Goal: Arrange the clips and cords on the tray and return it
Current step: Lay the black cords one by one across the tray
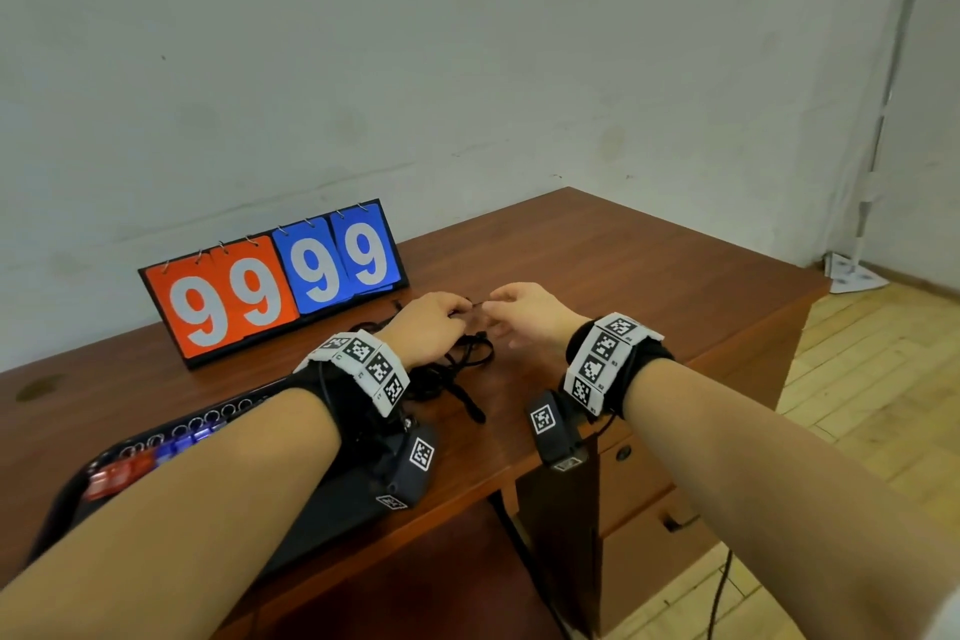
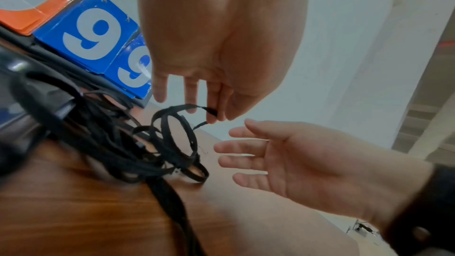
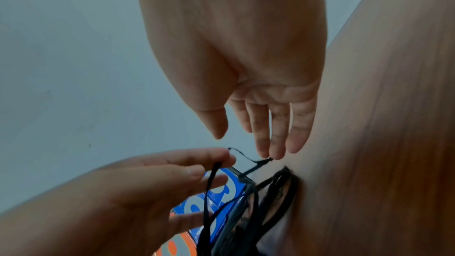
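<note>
Desk [image 1: 597, 244] with scoreboard [image 1: 270, 281] reading 99 in orange, 99 in blue.
Black tray [image 1: 311, 509] at the near left edge holds a row of clips [image 1: 171, 447]; black cords [image 1: 462, 359] lie tangled beside it, one strand pinched in the left hand [image 1: 431, 327], right hand [image 1: 530, 314] close by with fingers spread and loose.

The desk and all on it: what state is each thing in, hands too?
Left hand: pinching one black cord's end.
Right hand: open, fingers spread beside the left, gripping nothing.
Black cords: tangled pile on the desk, one loop lifted.
Tray: on the desk's near edge, mostly hidden under the left arm.
Clips: lined up along the tray's far rim.
Scoreboard: standing, showing 99 99.
</note>
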